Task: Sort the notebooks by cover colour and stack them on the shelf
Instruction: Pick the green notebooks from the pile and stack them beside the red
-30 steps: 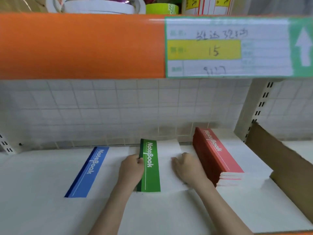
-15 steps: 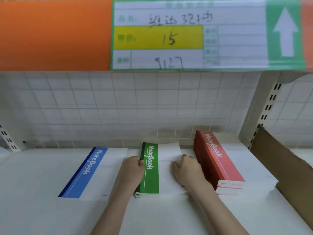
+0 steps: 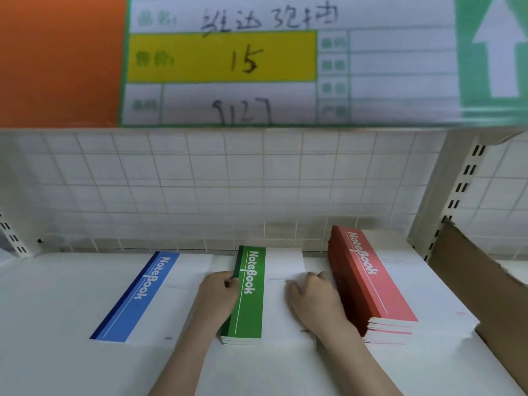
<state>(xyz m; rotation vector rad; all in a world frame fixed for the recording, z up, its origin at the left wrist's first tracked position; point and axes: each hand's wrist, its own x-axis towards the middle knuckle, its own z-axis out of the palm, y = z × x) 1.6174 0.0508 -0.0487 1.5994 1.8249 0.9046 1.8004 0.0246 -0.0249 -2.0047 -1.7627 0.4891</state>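
Fingers [image 3: 228, 280] grip green notebooks [image 3: 248, 295] between blue notebook [image 3: 137, 298] and red stack [image 3: 368, 281].

Taking the low green-banded notebook stack [image 3: 250, 292] as landmark: both its long sides are taken, the left hand [image 3: 218, 292] against its spine edge and the right hand [image 3: 313, 301] on its white half. Just right of it the tall red-banded notebook stack [image 3: 368, 284] walls off that side, with a brown cardboard sheet [image 3: 485, 295] beyond. Left of it the flat blue-banded notebook [image 3: 140, 295] lies low; further left the white shelf board [image 3: 43, 310] is open. Behind it runs the white wire-grid back panel [image 3: 214, 190]; above hangs the orange shelf edge [image 3: 57, 61].
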